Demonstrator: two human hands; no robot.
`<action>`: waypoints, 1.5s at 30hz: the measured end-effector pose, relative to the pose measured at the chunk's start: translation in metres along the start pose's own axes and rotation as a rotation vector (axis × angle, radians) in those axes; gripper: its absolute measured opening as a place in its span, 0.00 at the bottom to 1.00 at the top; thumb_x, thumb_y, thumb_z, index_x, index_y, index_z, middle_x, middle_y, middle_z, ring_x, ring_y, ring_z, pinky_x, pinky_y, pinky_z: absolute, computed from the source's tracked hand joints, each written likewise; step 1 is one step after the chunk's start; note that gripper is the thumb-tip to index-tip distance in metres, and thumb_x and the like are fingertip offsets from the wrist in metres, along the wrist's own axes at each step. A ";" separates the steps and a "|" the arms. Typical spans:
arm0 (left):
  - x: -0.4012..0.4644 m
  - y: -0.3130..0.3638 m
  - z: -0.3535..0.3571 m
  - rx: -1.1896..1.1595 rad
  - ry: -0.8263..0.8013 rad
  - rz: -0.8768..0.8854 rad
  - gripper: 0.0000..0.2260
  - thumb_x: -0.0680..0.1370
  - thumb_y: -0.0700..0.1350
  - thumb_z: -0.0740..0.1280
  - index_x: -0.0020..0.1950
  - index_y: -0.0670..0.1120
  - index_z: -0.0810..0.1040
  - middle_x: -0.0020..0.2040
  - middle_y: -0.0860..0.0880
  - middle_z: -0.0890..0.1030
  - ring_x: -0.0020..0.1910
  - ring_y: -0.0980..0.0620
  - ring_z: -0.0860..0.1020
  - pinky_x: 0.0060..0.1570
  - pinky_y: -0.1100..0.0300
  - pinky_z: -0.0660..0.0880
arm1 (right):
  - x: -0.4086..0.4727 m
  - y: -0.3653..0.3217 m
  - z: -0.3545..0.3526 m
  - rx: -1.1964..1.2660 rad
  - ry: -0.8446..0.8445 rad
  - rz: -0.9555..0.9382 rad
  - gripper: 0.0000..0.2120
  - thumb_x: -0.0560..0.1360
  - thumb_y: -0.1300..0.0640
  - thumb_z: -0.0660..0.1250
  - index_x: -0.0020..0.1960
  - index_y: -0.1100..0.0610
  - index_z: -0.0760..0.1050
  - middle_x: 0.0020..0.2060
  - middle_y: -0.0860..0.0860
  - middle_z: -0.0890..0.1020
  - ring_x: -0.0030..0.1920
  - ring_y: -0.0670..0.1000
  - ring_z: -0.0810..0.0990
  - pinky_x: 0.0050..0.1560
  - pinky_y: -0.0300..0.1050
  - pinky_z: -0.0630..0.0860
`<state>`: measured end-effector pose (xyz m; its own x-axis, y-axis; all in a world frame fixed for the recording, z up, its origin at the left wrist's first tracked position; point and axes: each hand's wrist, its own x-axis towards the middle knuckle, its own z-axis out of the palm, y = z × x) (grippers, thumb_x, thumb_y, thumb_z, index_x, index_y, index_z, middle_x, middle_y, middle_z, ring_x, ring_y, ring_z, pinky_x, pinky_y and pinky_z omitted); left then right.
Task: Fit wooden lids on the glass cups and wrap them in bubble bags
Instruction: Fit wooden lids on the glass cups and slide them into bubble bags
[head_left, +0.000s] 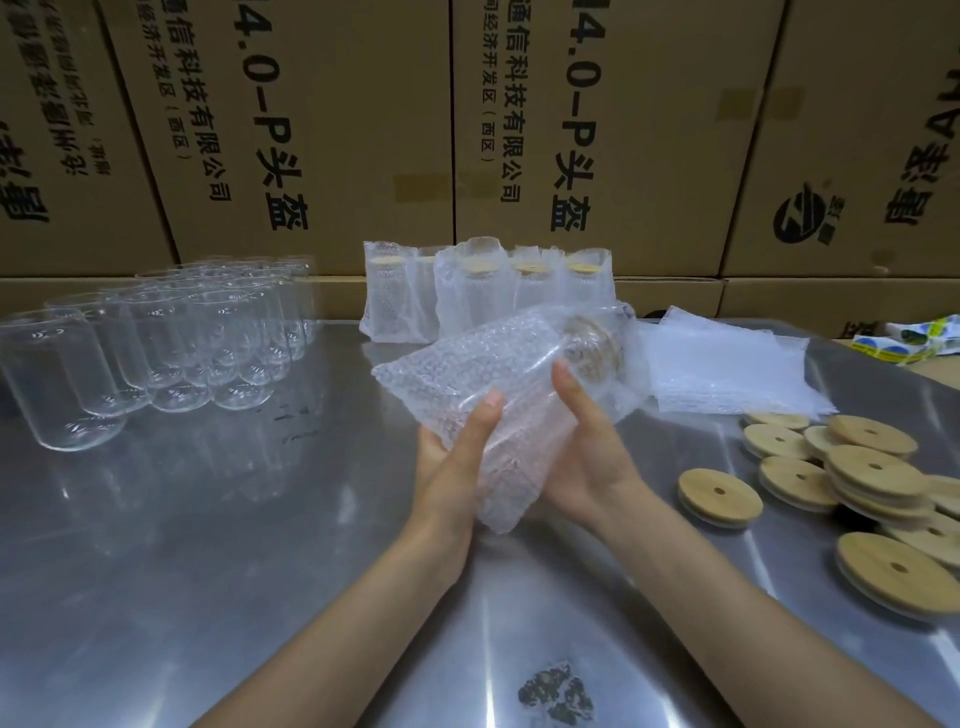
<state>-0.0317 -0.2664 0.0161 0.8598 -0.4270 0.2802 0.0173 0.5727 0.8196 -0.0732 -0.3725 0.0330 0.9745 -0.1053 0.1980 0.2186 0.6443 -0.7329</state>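
Note:
A glass cup with a wooden lid (597, 345) lies tilted inside a bubble bag (467, 374), held above the steel table. My left hand (457, 457) cups the bag's lower end from the left, thumb on top. My right hand (587, 447) grips it from the right, thumb laid along the bag. Several bare glass cups (171, 343) stand at the left. Wrapped, lidded cups (483, 291) stand in a row at the back. Loose wooden lids (852, 483) lie heaped at the right.
A stack of flat bubble bags (727, 369) lies behind the lids. Cardboard boxes (322, 130) form a wall along the table's (234, 571) far edge. A dark scuff (556, 696) marks the near table surface. A printed packet (914, 343) sits far right.

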 end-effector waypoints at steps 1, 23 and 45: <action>0.000 0.000 0.000 0.004 -0.023 -0.003 0.25 0.71 0.48 0.72 0.66 0.47 0.72 0.59 0.45 0.82 0.58 0.46 0.81 0.59 0.49 0.76 | 0.001 -0.005 -0.001 0.006 0.029 -0.046 0.30 0.76 0.43 0.63 0.71 0.61 0.68 0.67 0.62 0.74 0.68 0.61 0.73 0.71 0.59 0.64; 0.004 0.033 -0.016 0.513 -0.519 0.020 0.24 0.70 0.41 0.75 0.63 0.56 0.75 0.60 0.58 0.81 0.61 0.60 0.77 0.53 0.70 0.74 | -0.010 -0.024 0.018 -0.884 0.064 -0.449 0.18 0.65 0.56 0.74 0.54 0.53 0.77 0.44 0.45 0.85 0.47 0.44 0.84 0.44 0.34 0.77; 0.016 0.052 -0.020 0.552 -0.271 0.265 0.35 0.60 0.54 0.77 0.65 0.54 0.69 0.57 0.53 0.79 0.56 0.56 0.80 0.51 0.63 0.77 | -0.007 -0.008 0.021 -0.869 -0.009 -0.266 0.56 0.55 0.22 0.68 0.75 0.45 0.55 0.71 0.42 0.67 0.70 0.41 0.68 0.66 0.36 0.68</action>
<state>-0.0068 -0.2293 0.0534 0.6393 -0.5229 0.5637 -0.5021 0.2713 0.8211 -0.0828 -0.3608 0.0510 0.8870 -0.1607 0.4329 0.4005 -0.1989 -0.8944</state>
